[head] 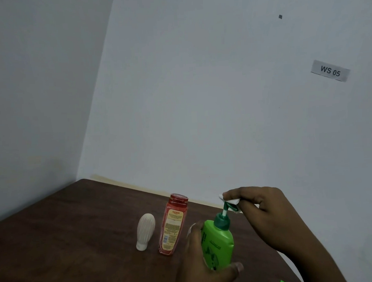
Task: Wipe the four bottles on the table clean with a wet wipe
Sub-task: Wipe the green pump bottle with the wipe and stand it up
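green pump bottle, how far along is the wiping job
In hand: left hand grips the green plastic pump bottle, right hand presses a white wet wipe on its pump head. The white ribbed bottle and red flat bottle stand apart; wiped or not, cannot tell. No fourth bottle clearly shows.

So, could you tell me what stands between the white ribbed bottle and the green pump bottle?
The red bottle, standing on the table, as the head view shows; the left hand grips the green pump bottle.
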`<state>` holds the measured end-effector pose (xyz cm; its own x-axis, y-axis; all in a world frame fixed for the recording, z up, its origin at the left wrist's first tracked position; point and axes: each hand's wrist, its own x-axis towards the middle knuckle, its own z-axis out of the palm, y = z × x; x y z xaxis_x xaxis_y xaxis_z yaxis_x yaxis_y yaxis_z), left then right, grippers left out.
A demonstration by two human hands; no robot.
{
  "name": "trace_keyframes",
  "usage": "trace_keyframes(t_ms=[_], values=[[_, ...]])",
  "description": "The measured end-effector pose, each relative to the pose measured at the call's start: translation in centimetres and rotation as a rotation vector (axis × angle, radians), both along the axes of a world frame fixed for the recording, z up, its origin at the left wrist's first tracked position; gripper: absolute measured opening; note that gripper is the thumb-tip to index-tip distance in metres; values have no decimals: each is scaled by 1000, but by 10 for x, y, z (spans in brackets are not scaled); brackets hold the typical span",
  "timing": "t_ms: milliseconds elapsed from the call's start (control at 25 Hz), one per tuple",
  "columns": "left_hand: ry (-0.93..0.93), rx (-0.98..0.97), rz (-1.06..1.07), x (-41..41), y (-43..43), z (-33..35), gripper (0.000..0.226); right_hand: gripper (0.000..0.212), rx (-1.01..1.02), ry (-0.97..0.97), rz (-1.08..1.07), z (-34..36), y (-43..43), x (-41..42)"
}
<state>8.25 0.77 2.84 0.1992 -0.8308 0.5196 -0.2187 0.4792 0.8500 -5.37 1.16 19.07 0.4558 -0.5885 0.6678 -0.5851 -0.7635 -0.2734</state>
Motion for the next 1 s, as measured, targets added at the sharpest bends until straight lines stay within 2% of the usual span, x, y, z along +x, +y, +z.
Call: trace_keyframes(t_ms=[320, 440, 600, 720, 920, 1000], values=[[-25, -1, 19, -2, 0, 2, 95, 40, -56, -14, 20, -8, 7, -5], [-11, -16, 24, -2, -2, -1, 100, 27, -121, -35, 98, -12, 24, -11], [-2, -8, 41, -2, -4, -5, 99, 36, -110, -174, 30, -12, 28, -26], [16, 2, 36, -2, -4, -7, 101, 35, -173, -319, -25, -14, 18, -23], [38, 0, -12, -4, -2, -5, 102, 40, -216, -109, 78, -36, 13, -2], [22, -2, -31, -1, 0, -5, 108, 37, -268, -161, 90, -40, 18, -13]])
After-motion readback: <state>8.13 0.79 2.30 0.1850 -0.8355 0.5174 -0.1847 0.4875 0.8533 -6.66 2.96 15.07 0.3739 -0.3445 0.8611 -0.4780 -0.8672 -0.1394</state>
